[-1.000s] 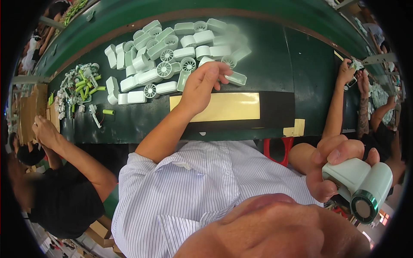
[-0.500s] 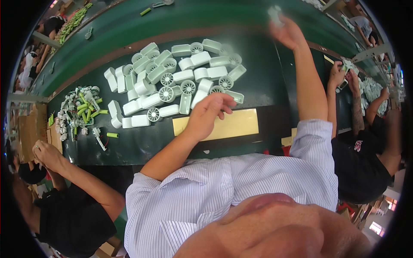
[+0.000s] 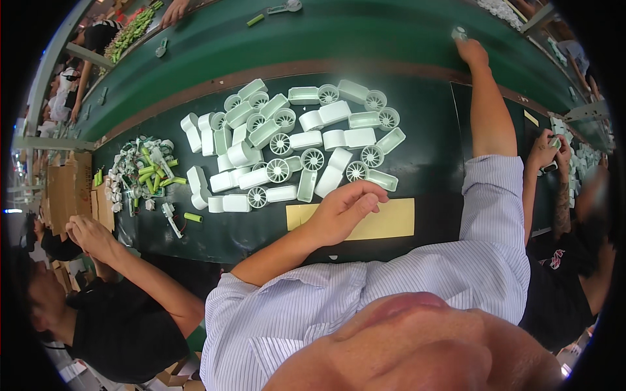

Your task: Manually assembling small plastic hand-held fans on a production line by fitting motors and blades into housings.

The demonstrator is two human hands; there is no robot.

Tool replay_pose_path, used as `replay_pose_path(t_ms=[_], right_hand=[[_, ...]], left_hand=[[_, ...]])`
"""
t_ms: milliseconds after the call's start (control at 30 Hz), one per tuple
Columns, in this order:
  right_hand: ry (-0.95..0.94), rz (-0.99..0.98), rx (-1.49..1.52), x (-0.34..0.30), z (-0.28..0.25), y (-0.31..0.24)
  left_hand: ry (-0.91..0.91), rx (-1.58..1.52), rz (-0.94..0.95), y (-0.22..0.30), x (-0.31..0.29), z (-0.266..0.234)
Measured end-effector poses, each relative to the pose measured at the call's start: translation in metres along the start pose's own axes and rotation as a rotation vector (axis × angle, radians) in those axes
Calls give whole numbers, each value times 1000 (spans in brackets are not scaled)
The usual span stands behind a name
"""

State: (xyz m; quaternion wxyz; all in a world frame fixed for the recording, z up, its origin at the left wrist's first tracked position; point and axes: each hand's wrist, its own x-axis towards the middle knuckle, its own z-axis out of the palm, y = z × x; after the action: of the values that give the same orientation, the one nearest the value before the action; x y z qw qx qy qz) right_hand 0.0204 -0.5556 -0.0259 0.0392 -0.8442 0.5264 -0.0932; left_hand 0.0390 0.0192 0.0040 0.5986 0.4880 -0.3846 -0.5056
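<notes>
Stretched far out to the right, my right hand point(image 3: 472, 52) reaches over the green conveyor belt point(image 3: 378, 39). Its fingers are closed on a small pale piece point(image 3: 459, 32), probably a plastic part, too blurred to tell its kind. My left hand point(image 3: 347, 207) hovers with loosely bent fingers and nothing in them, above a yellow sheet point(image 3: 385, 220) on the dark green table. Just beyond it lies a spread of pale green plastic housings point(image 3: 305, 140), each a hollow handle with a round spoked end, some turned face down.
Left of the housings is a heap of green cylindrical cells and wired white parts point(image 3: 145, 171). A loose green cell point(image 3: 193, 217) lies nearer. Co-workers sit on both sides, one bare arm point(image 3: 130, 260) at left. A cardboard box point(image 3: 64, 195) stands there. A small assembly point(image 3: 284, 7) rests on the belt.
My right hand has moved farther out and right over the belt with the pale piece. The whole view has shifted, and my left hand stays near the yellow sheet.
</notes>
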Motion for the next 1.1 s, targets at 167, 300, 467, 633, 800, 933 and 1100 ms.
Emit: replay_pose_path(t_ms=[167, 300, 467, 633, 800, 933, 1100], right_hand=[[8, 23, -31, -5, -5, 12], [-31, 41, 10, -14, -15, 10], [215, 138, 84, -41, -27, 2], [439, -165, 175, -81, -35, -11], [113, -528, 395, -173, -53, -57], [-440, -656, 441, -258, -101, -74], [-484, -825, 334, -302, -104, -74]], left_hand=[[-16, 20, -6, -1, 2, 2], [-37, 49, 1, 1, 4, 5], [-41, 89, -7, -1, 2, 8], [-48, 93, -1, -3, -1, 12], [-41, 145, 13, -4, 0, 11], [56, 143, -9, 15, -8, 11], [128, 309, -9, 40, -7, -4]])
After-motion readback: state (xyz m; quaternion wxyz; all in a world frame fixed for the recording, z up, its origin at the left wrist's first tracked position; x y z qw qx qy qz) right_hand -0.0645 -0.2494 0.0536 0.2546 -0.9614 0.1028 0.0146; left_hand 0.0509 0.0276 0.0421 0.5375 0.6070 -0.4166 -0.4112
